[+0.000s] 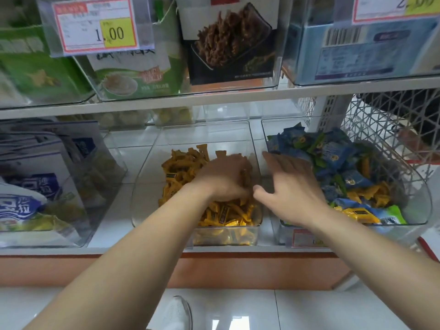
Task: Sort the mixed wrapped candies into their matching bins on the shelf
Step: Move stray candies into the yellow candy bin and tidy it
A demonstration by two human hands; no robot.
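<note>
Yellow wrapped candies [181, 167] in clear plastic middle bin [142, 203], left hand [223, 179] curled into them, cannot tell if holding, right hand [290, 186] fingers apart over left edge of clear right bin [425, 198], mixed blue and green candies [338, 156] inside

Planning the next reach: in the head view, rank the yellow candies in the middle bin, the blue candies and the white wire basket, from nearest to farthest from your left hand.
1. yellow candies, middle bin, under the left hand.
2. blue candies, right bin, past the right hand.
3. wire basket, far right, beyond the shelf post.
</note>
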